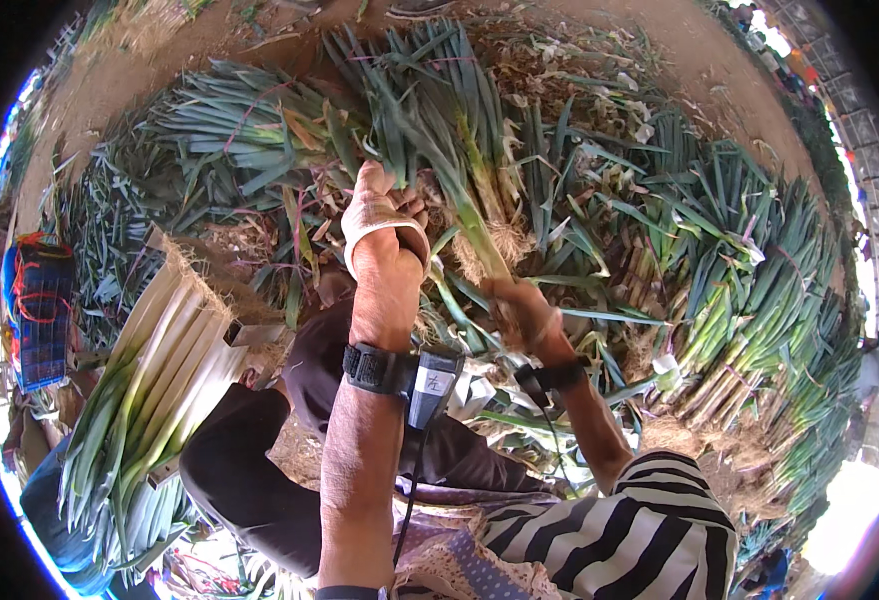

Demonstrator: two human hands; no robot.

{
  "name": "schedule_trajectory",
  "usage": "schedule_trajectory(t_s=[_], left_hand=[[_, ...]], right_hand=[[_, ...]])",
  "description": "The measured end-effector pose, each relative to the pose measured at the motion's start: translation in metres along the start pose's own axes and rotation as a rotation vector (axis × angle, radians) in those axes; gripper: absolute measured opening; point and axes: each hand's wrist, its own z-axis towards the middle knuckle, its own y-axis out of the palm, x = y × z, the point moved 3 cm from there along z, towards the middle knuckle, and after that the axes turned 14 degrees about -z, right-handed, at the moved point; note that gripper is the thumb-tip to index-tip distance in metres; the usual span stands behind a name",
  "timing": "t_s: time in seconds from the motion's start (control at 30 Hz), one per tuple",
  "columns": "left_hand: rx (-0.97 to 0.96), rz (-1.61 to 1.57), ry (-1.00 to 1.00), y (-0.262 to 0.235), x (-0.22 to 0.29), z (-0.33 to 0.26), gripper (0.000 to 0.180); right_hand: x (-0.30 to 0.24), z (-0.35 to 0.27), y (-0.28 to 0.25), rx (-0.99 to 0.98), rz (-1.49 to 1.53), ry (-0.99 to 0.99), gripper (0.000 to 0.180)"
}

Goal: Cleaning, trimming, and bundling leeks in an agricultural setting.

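My right hand [525,315], smeared by motion, is closed round the root end of a leek [467,212]. This leek slants up and left, its green leaves reaching past my left hand [387,215]. A pale band wraps the palm of that left hand. Its fingers are curled beside the leaves, and what they hold, if anything, is hidden. Just beyond both hands lies a bundle of leeks [439,75] with bushy roots toward me. Another tied bundle [244,120] lies to its left, leaves pointing left.
Trimmed white leeks [159,360] rest in a metal-edged holder at my left. Many leeks [739,330] are heaped on the right. Loose leaves and root scraps [579,70] litter the ground. At far left stands a blue plaid bag [41,325] with orange cord. My bent knees are close below.
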Motion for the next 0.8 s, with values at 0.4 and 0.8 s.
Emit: schedule_trajectory(t_s=[0.4,0.8], left_hand=[[-0.688,0.029,-0.317,0.044,-0.048,-0.041,0.089],[-0.582,0.001,0.034,0.050,-0.023,-0.041,0.046]], right_hand=[[-0.067,-0.155,-0.003,0.722,-1.076,-0.187,0.051],[-0.044,-0.109,0.024,0.592,-1.159,-0.603,0.063]])
